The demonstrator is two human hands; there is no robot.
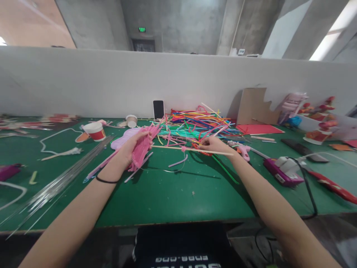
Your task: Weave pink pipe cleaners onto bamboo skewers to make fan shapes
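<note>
Within the left hand (130,146) sits a pink ridged piece (141,150).

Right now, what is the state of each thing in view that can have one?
Pink chenille bundle: held.
Left hand: closed on the bundle.
Right hand: fingers bent, hold unclear.
Chenille stems: heaped loosely.
Smartphone: upright, screen dark.
Red-and-white paper cup: upright.
Purple power strip: plugs inserted.
Pink glue gun: lying down.
Cardboard: standing upright.
Green exit sign: lit.
</note>
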